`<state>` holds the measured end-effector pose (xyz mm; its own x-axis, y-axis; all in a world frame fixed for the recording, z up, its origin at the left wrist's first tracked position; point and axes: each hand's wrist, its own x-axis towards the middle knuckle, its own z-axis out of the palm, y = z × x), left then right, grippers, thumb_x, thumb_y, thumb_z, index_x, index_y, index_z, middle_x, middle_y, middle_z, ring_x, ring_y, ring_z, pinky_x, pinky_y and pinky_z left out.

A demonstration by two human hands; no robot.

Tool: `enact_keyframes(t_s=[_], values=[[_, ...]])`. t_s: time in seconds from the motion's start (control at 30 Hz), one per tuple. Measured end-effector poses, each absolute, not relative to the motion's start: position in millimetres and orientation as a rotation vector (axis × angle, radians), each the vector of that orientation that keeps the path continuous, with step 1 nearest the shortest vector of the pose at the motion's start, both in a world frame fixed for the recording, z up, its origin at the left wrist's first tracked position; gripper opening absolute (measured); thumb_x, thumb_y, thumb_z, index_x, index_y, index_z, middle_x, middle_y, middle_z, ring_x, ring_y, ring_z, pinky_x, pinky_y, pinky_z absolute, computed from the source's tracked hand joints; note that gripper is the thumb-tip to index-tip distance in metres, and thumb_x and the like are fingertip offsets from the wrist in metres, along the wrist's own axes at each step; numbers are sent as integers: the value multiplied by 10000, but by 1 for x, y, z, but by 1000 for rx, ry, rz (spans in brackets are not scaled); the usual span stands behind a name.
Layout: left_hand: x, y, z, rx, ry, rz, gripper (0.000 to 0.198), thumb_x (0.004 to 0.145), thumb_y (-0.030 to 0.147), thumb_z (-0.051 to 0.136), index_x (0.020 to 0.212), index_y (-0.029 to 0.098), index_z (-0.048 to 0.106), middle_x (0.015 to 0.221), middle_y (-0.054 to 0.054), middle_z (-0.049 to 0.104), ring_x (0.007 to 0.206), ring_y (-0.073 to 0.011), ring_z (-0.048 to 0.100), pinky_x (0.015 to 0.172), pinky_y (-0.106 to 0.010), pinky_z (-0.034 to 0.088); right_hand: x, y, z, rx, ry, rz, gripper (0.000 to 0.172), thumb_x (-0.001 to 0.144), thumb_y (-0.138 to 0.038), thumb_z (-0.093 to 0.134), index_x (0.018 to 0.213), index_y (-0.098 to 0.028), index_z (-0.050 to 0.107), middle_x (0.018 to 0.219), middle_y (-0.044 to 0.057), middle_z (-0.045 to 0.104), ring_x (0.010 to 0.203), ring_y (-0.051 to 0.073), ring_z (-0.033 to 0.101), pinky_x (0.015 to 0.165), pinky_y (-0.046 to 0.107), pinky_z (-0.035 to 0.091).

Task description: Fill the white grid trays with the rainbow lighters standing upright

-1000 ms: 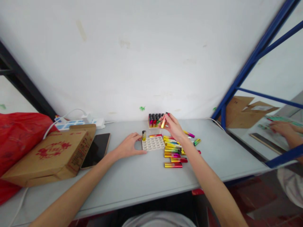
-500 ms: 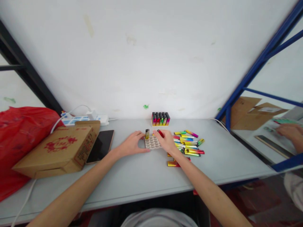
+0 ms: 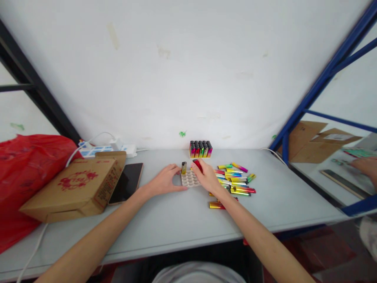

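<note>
A pale tray with rows of round holes [image 3: 190, 179] lies on the table in front of me. My left hand [image 3: 166, 180] spans its left side, fingertips at the far corner and thumb along the near corner, steadying it. One yellow lighter with a dark top [image 3: 184, 168] stands upright in the tray's far left corner, close to my left fingertips. Over the tray's right part, my right hand [image 3: 206, 176] is closed around a red lighter [image 3: 198, 165], held tilted. My fingers hide its lower end and some holes. Loose shiny lighters [image 3: 235, 180] lie scattered right of that hand.
By the wall stands a block of upright lighters [image 3: 200, 150]. Leftward are a phone [image 3: 126, 182], a cardboard box [image 3: 70, 188], a red bag [image 3: 35, 161] and a power strip [image 3: 100, 149]. Beyond the blue frame [image 3: 312, 94], another person's hand [image 3: 366, 167] shows at right.
The red lighter in my right hand has shifted slightly left over the tray. My left hand keeps its place at the tray. The whole view has moved a little.
</note>
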<state>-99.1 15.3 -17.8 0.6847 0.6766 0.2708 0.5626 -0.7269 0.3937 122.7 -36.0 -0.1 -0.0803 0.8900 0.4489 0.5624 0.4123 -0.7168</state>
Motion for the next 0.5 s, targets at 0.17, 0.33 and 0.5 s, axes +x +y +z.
enact_keyframes(t_s=[0.17, 0.33, 0.5], values=[[-99, 16, -19, 2634, 953, 597, 572, 777, 645, 789, 1105, 196, 656, 1089, -94, 658, 1042, -302, 628, 950, -422, 514, 124, -37, 1, -1163, -1956, 267, 375, 1079, -461, 457, 786, -229, 495, 858, 47, 619, 824, 205, 598, 756, 304, 435], [-97, 13, -15, 2642, 968, 583, 601, 768, 640, 802, 1153, 200, 662, 1101, -101, 660, 1061, -311, 623, 966, -423, 508, 122, -37, -1, -1272, -2027, 303, 358, 1085, -445, 495, 803, -228, 532, 721, 9, 641, 684, 190, 608, 675, 292, 410], [-97, 12, -13, 2633, 948, 578, 590, 780, 627, 798, 1169, 203, 664, 1088, -94, 662, 1061, -307, 619, 964, -419, 502, 120, -33, -5, -1257, -2072, 347, 230, 1103, -363, 485, 968, -204, 583, 901, 56, 747, 847, 210, 706, 752, 290, 466]])
